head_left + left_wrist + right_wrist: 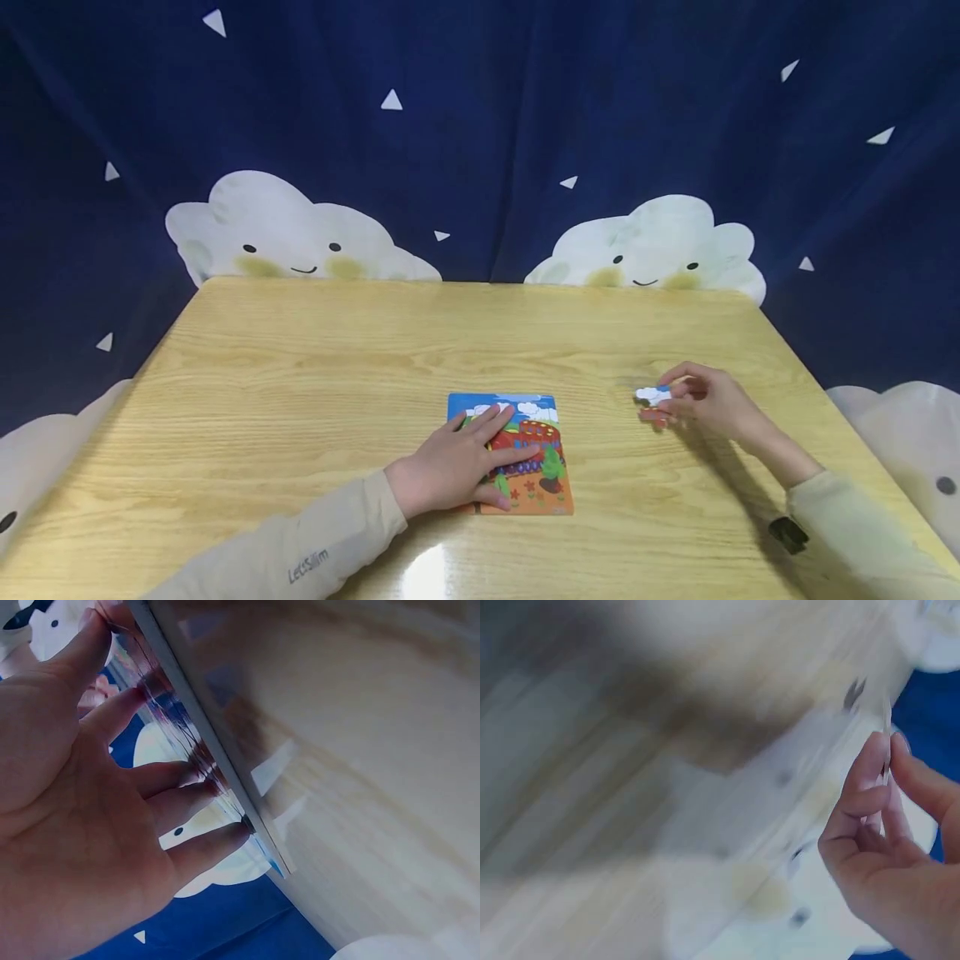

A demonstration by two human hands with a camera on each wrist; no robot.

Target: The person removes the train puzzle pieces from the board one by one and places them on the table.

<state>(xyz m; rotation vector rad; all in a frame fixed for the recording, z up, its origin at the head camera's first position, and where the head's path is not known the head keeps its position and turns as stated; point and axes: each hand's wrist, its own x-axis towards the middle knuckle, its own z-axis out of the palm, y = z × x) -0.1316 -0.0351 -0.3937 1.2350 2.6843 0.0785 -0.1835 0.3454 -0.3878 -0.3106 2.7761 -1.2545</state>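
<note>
A colourful picture puzzle board (542,467) lies near the front middle of the wooden table (315,358). My left hand (457,462) lies flat on the board's left half, fingers straight and spread. In the left wrist view those fingers (187,802) press on the board's glossy face, and the board's edge (217,750) runs diagonally. To the right, my right hand (705,402) pinches a small puzzle piece (652,396), blue and white with a red part, just above the table. The right wrist view is blurred; thumb and fingers (881,787) pinch the thin piece edge-on.
A dark blue curtain (480,125) with smiling white clouds and small triangles hangs behind and beside the table. The tabletop is glossy light wood. My sleeves are beige.
</note>
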